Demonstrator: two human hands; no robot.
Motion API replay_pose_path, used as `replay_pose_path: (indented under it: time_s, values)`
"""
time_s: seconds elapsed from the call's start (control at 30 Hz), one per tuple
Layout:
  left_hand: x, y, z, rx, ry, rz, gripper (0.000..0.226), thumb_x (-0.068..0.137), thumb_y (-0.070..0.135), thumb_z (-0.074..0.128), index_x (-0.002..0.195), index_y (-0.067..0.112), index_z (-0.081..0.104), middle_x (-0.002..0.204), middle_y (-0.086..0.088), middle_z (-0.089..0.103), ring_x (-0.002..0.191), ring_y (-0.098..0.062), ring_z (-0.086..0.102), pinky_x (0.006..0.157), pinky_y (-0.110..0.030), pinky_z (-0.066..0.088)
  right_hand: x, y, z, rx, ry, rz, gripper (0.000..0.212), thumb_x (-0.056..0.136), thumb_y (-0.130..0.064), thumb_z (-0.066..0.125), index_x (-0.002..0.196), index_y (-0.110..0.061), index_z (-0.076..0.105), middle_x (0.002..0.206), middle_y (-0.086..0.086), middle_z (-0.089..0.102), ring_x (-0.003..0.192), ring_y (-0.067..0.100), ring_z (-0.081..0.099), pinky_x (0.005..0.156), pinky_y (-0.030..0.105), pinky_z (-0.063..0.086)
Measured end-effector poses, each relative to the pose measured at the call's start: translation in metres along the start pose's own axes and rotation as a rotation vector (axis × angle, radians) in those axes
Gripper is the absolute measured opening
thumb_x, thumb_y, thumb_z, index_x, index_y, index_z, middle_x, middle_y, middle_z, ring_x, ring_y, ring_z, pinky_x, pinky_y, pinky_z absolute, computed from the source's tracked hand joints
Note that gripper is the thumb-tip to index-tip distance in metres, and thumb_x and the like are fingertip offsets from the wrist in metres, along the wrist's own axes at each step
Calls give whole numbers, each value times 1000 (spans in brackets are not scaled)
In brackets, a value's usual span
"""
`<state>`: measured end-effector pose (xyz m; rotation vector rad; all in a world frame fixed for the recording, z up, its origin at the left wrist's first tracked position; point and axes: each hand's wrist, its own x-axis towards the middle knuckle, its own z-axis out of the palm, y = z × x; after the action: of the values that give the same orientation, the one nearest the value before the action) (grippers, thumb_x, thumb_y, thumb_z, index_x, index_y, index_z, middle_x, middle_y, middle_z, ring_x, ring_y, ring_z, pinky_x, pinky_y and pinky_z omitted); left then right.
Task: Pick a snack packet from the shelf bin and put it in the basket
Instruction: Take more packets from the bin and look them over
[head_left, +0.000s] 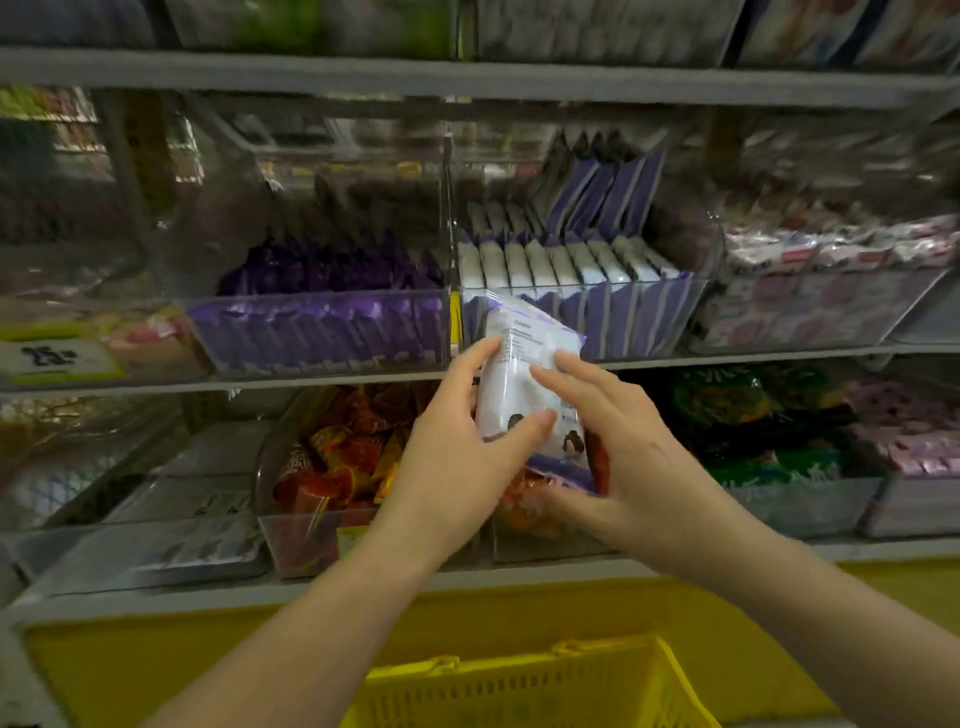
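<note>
Clear shelf bins fill the view. At 10 o'clock from the middle, a clear bin (317, 338) holds a row of dark purple packets standing on edge. At 1 o'clock, the neighbouring bin (649, 317) holds white and lavender packets packed upright in two ranks. At 3 o'clock, a third bin (810, 317) holds pale pink and white packs. On the shelf below, a bin at 8 o'clock (311, 540) holds a heap of red and orange packets (337, 467), and green packets (748, 415) lie at 4 o'clock. A yellow basket (530, 691) sits at 6 o'clock, its slotted wall and rim showing; I cannot make out anything inside it.

The snack packet (519, 384) is near the middle, in the air just in front of the white-and-lavender bin and well above the basket. It is white with a lavender bottom edge, fine print near its top and small dark figures low on its face.

The left hand (467, 447) grips it, thumb across the front and fingers (478, 364) up its left edge. The right hand (628, 457) holds it too, fingers (571, 379) laid over the face and thumb under the lower edge.

The picture is blurred, so no print is legible. The top shelf is cut off, and so is the basket's lower part.
</note>
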<state>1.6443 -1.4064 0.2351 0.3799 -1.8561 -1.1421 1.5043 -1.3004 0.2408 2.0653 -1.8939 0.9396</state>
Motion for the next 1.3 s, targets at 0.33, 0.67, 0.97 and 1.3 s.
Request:
replay_pose_path:
  time_s: [0.33,0.67,0.97,1.3]
  values:
    - [67,80,-17,96,-171,183,66,81,50,64,140,49,33,133,20,55,122,6,51,102,-30,46,86,-12,-82,167,193,-65,52,91,-37,53,138,-46,32,101,-25,64,88,-8,60,74,10,45]
    - [159,39,-63,555,35,235,38,97,19,54,133,33,51,129,19,55,120,6,47,86,1,31,189,26,-64,387,283,89,22,95,-29,57,116,-27,50,102,-3,67,94,6,63,89,28,50]
    - [207,5,-75,515,21,197,42,100,37,42,142,31,41,143,17,40,130,0,39,104,-20,33,294,60,-28,268,268,161,42,94,-36,57,129,-16,49,126,9,62,117,27,57,98,36,45]
    - [210,2,-85,240,-55,130,30,96,41,50,122,55,46,125,34,46,113,18,43,71,6,37,324,92,-22,211,-103,45,23,95,-26,57,118,-23,61,106,-7,67,98,6,61,79,10,46]
